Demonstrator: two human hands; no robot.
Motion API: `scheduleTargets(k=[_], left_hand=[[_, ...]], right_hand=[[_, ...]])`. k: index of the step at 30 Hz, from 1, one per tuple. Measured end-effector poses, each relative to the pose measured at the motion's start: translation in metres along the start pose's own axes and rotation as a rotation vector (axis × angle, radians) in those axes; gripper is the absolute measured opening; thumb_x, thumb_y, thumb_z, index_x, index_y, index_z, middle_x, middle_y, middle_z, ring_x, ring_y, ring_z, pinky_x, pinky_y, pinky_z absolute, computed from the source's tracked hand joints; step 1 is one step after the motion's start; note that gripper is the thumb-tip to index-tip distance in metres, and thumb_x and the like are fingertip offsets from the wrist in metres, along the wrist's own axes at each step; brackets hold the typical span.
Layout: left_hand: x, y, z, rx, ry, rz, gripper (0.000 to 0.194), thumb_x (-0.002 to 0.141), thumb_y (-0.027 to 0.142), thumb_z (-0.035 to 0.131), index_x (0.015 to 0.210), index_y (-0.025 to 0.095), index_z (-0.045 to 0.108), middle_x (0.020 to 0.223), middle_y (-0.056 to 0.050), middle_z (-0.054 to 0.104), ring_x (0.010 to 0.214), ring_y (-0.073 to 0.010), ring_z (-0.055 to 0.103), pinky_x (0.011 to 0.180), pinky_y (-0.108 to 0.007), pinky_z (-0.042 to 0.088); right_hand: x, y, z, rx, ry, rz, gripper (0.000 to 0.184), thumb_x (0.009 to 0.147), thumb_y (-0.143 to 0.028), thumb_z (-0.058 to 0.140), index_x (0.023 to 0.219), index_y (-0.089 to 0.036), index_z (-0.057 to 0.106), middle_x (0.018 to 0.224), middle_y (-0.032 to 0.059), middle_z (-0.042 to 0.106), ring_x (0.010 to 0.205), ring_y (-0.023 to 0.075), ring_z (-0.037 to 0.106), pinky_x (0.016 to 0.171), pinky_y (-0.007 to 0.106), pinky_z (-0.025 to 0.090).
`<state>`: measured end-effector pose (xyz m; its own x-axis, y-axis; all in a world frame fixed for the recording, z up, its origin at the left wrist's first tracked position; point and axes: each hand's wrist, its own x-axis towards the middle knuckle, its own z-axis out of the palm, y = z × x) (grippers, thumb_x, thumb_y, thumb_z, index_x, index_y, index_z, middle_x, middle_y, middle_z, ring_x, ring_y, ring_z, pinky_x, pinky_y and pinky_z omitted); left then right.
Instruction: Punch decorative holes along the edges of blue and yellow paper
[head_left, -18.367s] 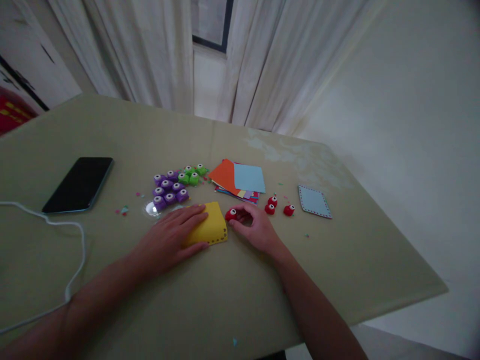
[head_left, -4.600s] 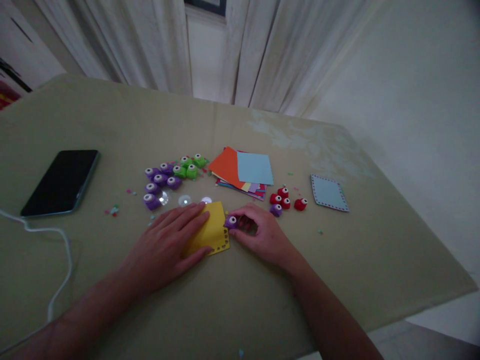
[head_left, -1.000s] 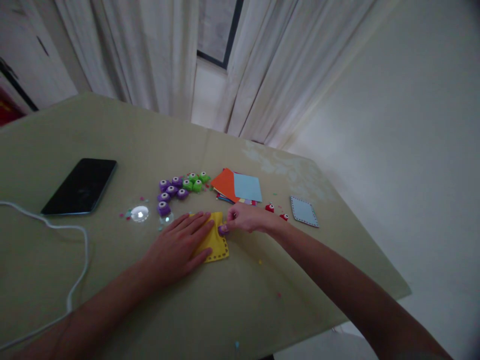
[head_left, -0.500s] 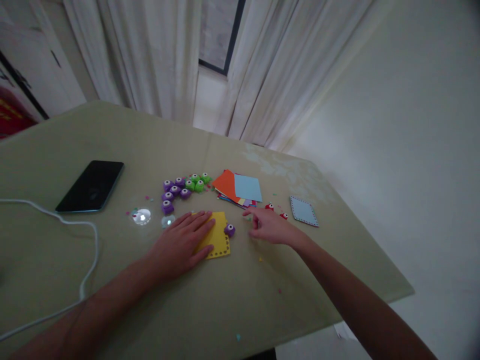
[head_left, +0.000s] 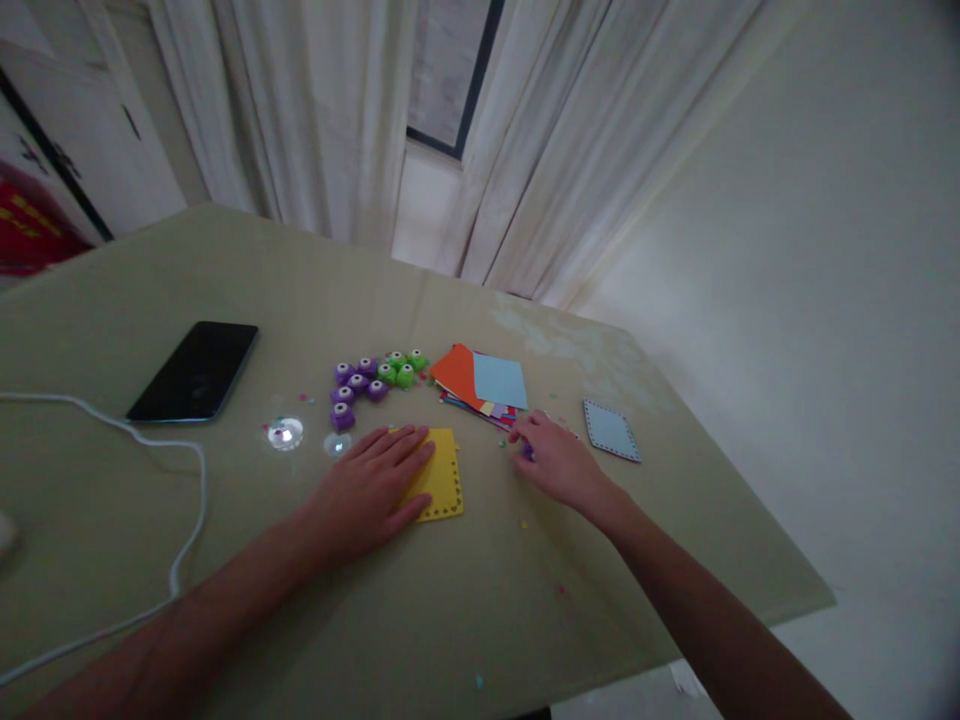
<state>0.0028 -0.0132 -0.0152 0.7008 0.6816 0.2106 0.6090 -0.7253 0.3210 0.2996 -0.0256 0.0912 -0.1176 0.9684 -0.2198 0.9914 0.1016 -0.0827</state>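
Observation:
My left hand [head_left: 379,480] lies flat, fingers spread, on a square of yellow paper [head_left: 444,480]; it covers the paper's left part. Punched holes run along the paper's right and lower edges. To the right of it, my right hand [head_left: 559,460] is closed around a small purple craft punch [head_left: 529,452], mostly hidden by the fingers. Several purple one-eyed punches [head_left: 357,384] and green punches [head_left: 405,376] stand grouped behind the left hand. The red punches near my right hand are hidden behind it.
Orange paper [head_left: 456,370] and light blue paper [head_left: 501,382] top a stack at the back. A hole-edged blue card [head_left: 611,430] lies at the right. A black tablet [head_left: 196,372] and white cable [head_left: 196,500] are at the left. Paper bits [head_left: 561,590] are scattered about.
The purple punch has left the yellow paper's right edge and is now in my right hand, farther right. My left hand stays on the paper. The view has shifted slightly.

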Motion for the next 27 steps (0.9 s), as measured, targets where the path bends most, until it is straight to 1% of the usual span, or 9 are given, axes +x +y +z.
scheduleTargets(k=[4, 8, 10, 12, 15, 17, 20, 24, 27], left_hand=[[0.0, 0.002, -0.001, 0.005, 0.022, 0.012, 0.059, 0.108, 0.047, 0.052, 0.161, 0.022, 0.053, 0.17, -0.012, 0.05, 0.155, -0.0325, 0.05, 0.13, -0.053, 0.034], [0.0, 0.005, -0.007, 0.004, 0.019, 0.014, 0.058, 0.105, 0.048, 0.057, 0.156, 0.02, 0.057, 0.163, -0.014, 0.059, 0.15, -0.0338, 0.054, 0.129, -0.054, 0.036], [0.001, 0.005, -0.011, -0.002, 0.017, 0.017, 0.056, 0.103, 0.049, 0.061, 0.149, 0.018, 0.062, 0.155, -0.016, 0.064, 0.146, -0.0356, 0.057, 0.127, -0.054, 0.04], [0.001, 0.003, -0.016, -0.012, 0.012, 0.039, 0.052, 0.102, 0.048, 0.063, 0.143, 0.016, 0.065, 0.148, -0.017, 0.068, 0.141, -0.0367, 0.06, 0.124, -0.054, 0.043], [0.002, -0.001, -0.022, -0.043, -0.015, 0.059, 0.049, 0.1, 0.045, 0.065, 0.14, 0.017, 0.067, 0.143, -0.015, 0.071, 0.136, -0.0361, 0.063, 0.121, -0.053, 0.047], [0.003, -0.001, -0.025, -0.058, -0.038, 0.045, 0.052, 0.098, 0.044, 0.067, 0.144, 0.018, 0.065, 0.145, -0.014, 0.07, 0.135, -0.0358, 0.063, 0.119, -0.053, 0.049], [0.003, 0.0, -0.028, -0.067, -0.053, 0.024, 0.059, 0.096, 0.042, 0.069, 0.151, 0.019, 0.061, 0.151, -0.013, 0.067, 0.138, -0.0357, 0.062, 0.119, -0.054, 0.049], [0.001, 0.003, -0.025, -0.065, -0.034, 0.006, 0.06, 0.098, 0.048, 0.07, 0.151, 0.022, 0.06, 0.155, -0.013, 0.065, 0.139, -0.0355, 0.062, 0.122, -0.056, 0.045], [0.0, 0.003, -0.018, -0.045, -0.016, 0.012, 0.067, 0.099, 0.058, 0.069, 0.154, 0.023, 0.058, 0.163, -0.013, 0.058, 0.145, -0.0367, 0.058, 0.125, -0.057, 0.041]], right_hand=[[0.012, -0.026, 0.006, 0.121, 0.095, -0.063, 0.018, 0.1, -0.026, 0.07, 0.117, -0.02, 0.073, 0.122, 0.0121, 0.071, 0.103, 0.0267, 0.069, 0.09, 0.038, 0.051], [0.046, -0.077, 0.017, 0.334, 0.147, -0.314, 0.025, 0.103, -0.026, 0.068, 0.128, -0.022, 0.069, 0.132, 0.0106, 0.07, 0.116, 0.0249, 0.068, 0.101, 0.038, 0.054], [0.07, -0.102, 0.022, 0.392, 0.181, -0.424, 0.031, 0.104, -0.023, 0.068, 0.135, -0.022, 0.067, 0.139, 0.0106, 0.068, 0.129, 0.0239, 0.064, 0.111, 0.037, 0.05], [0.092, -0.122, 0.025, 0.378, 0.205, -0.498, 0.035, 0.106, -0.024, 0.067, 0.141, -0.022, 0.066, 0.145, 0.0113, 0.065, 0.138, 0.0243, 0.059, 0.119, 0.039, 0.045], [0.116, -0.137, 0.026, 0.272, 0.188, -0.51, 0.033, 0.106, -0.019, 0.065, 0.14, -0.021, 0.067, 0.145, 0.0101, 0.066, 0.136, 0.0235, 0.059, 0.118, 0.038, 0.045], [0.121, -0.135, 0.025, 0.198, 0.159, -0.467, 0.027, 0.106, -0.018, 0.065, 0.132, -0.022, 0.072, 0.138, 0.0081, 0.069, 0.128, 0.0229, 0.063, 0.111, 0.034, 0.048], [0.109, -0.115, 0.022, 0.149, 0.134, -0.367, 0.015, 0.104, -0.02, 0.068, 0.116, -0.018, 0.077, 0.123, 0.0104, 0.073, 0.115, 0.0252, 0.067, 0.102, 0.034, 0.052], [0.069, -0.074, 0.026, 0.125, 0.138, -0.168, 0.014, 0.103, -0.018, 0.068, 0.113, -0.013, 0.077, 0.117, 0.015, 0.072, 0.1, 0.027, 0.07, 0.091, 0.038, 0.056], [0.037, -0.049, 0.037, 0.209, 0.149, -0.048, 0.019, 0.102, -0.017, 0.071, 0.12, -0.016, 0.077, 0.122, 0.0138, 0.07, 0.11, 0.0274, 0.069, 0.098, 0.039, 0.055]])
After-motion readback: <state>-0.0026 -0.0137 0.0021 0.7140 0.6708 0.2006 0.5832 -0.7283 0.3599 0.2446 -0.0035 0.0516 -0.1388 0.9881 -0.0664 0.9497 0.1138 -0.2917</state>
